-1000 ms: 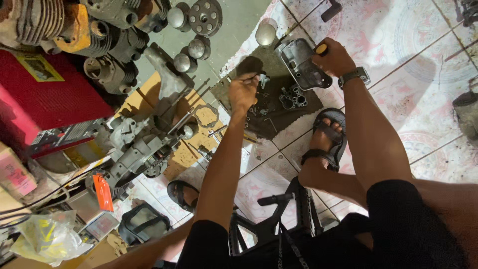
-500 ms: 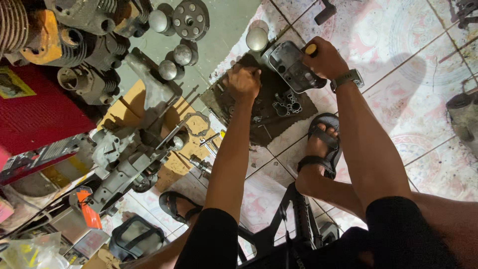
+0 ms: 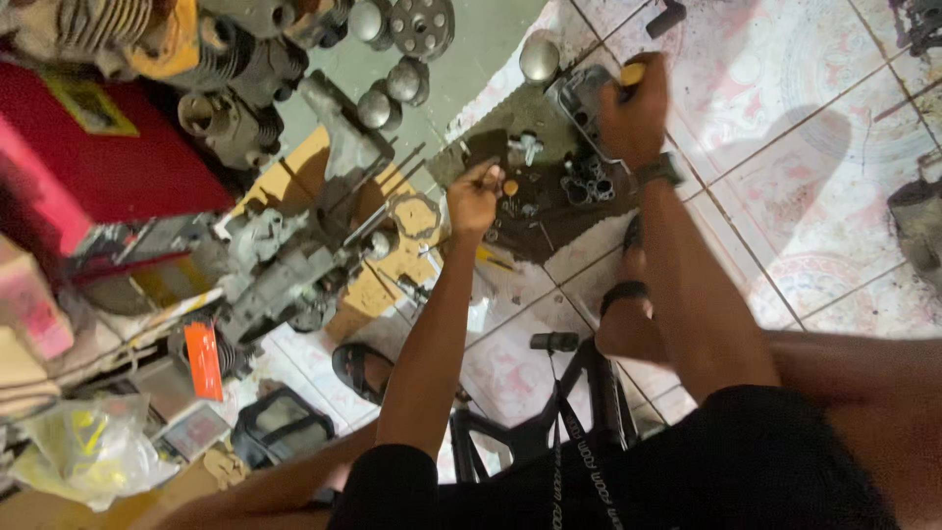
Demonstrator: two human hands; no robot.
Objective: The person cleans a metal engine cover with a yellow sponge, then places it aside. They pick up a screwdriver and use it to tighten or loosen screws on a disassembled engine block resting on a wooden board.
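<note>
— Both hands have shifted lower; what now?
— Left hand pinches a small part over the dark mat. Beyond, right hand stays clamped on a yellow-handled tool against the grey engine cover. Parts lie loose; work looks unfinished.

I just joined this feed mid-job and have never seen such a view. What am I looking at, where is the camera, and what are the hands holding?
The one camera sits on the person's head, looking down at the floor. The left hand pinches something small I cannot make out, above a dark greasy mat strewn with small metal parts. The right hand grips a yellow-tipped tool handle against a grey metal engine part. Nearby lie an engine casing, cardboard and a red box on the tiled floor.
</note>
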